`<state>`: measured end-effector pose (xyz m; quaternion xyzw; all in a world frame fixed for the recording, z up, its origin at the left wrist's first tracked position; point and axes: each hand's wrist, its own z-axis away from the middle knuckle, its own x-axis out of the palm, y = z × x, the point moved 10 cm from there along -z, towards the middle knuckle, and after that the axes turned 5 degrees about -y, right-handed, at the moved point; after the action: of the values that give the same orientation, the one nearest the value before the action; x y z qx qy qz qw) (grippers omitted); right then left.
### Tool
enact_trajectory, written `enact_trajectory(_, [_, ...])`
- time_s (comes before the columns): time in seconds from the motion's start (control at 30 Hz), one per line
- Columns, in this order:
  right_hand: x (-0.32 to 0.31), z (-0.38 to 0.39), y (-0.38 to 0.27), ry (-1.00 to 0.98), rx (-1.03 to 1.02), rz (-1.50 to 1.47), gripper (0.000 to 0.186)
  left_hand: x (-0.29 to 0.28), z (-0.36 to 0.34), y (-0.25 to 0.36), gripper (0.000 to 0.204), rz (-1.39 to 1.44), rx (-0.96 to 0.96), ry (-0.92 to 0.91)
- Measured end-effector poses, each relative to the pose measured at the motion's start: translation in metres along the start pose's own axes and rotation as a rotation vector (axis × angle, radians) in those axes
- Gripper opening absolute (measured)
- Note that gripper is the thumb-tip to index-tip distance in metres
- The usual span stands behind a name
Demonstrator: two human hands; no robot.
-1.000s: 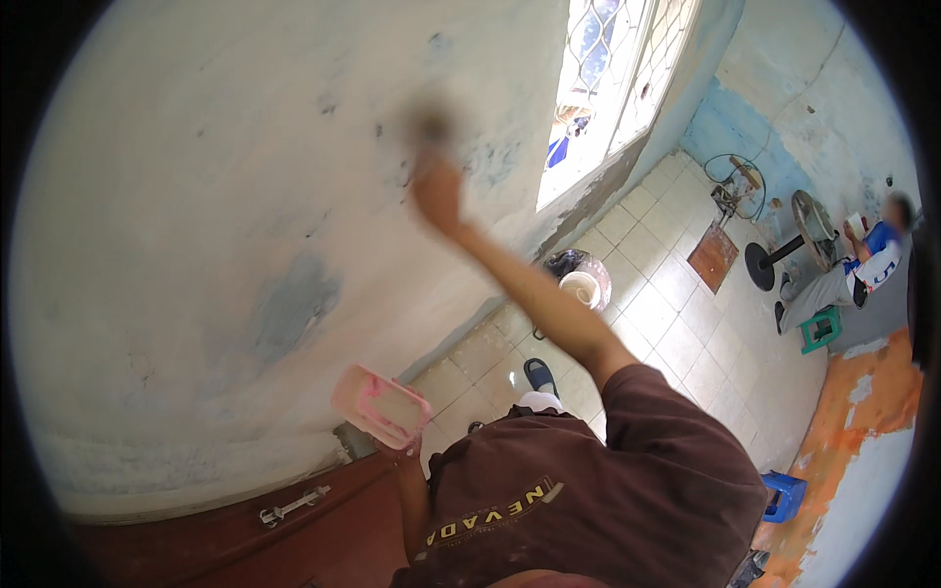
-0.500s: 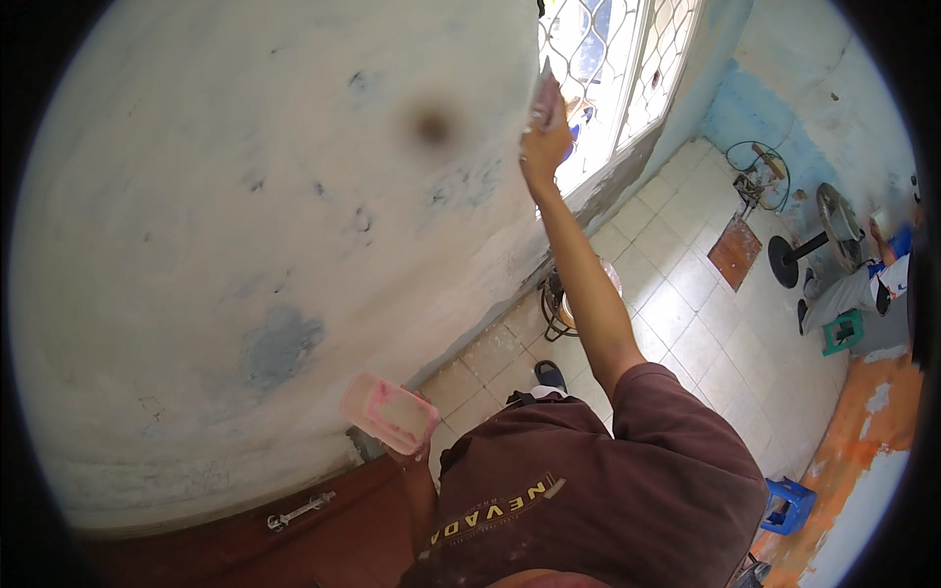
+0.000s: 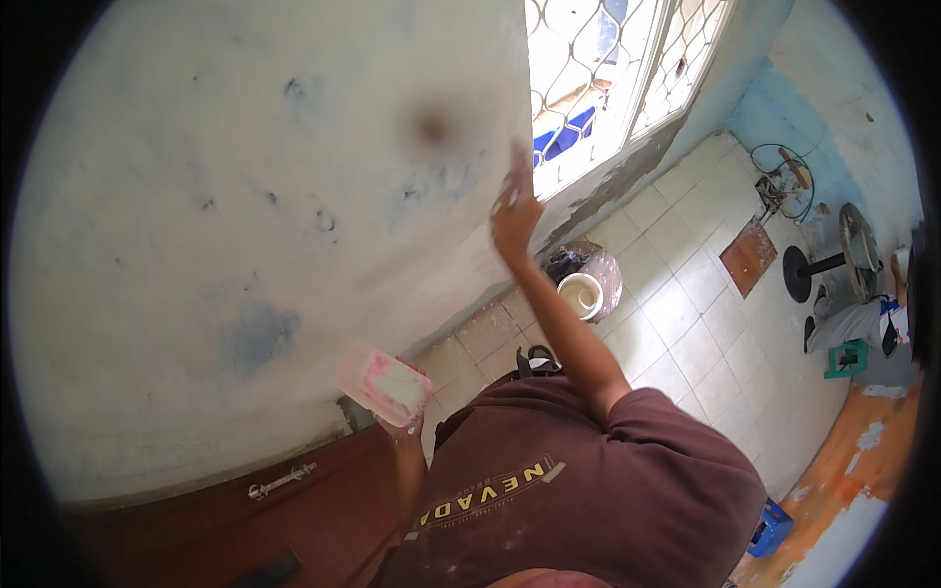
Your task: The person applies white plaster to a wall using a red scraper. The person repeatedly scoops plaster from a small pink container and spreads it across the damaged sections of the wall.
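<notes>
The left hand, low and left of centre in the frame, is curled around a pink plastic container, its fingertips showing at the container's right edge. The container is tilted, with its open side toward the camera; whitish paste lies inside, with pink showing around it. The right hand is up near the centre of the frame, at the end of an outstretched arm, in front of the wall and just beside the lower left corner of a window. Its fingers point toward the top of the frame and are blurred, with whitish smears on them; I cannot tell whether they pinch something or touch the wall.

The wall fills the left and upper left, pale and patchy, with small dark marks and a grey-blue patch above and left of the container. A reddish-brown panel with a metal bolt runs along the lower left. The person's brown shirt takes up the lower centre.

Right of the right forearm, a white bucket stands above the pale tiled floor. Farther right are a reddish-brown square in the floor, a fan with a round black base, and a green stool near another person's grey-trousered legs. A blue stool sits at the lower right, beside an orange, peeling surface
</notes>
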<state>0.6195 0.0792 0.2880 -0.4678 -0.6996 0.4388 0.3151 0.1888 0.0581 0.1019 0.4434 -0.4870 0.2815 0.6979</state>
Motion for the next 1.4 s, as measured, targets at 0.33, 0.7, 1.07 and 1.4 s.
enact_trajectory(0.33, [0.145,0.152,-0.091,-0.817,-0.446,-0.287,0.065,0.019,0.010,-0.032,0.061,0.009,0.068,0.052])
enact_trajectory(0.7, [0.034,-0.034,0.033,-0.024,-0.040,-0.187,0.062,-0.016,0.026,-0.038,0.065,-0.084,0.098,0.125])
enact_trajectory(1.07, [0.103,0.125,0.104,-0.487,-0.124,-0.188,0.057,-0.001,-0.032,-0.041,0.066,-0.182,0.061,0.136])
enact_trajectory(1.4, [0.149,0.117,0.070,-0.285,-0.030,-0.241,0.066,-0.021,-0.021,-0.042,0.066,-0.157,-0.022,0.180])
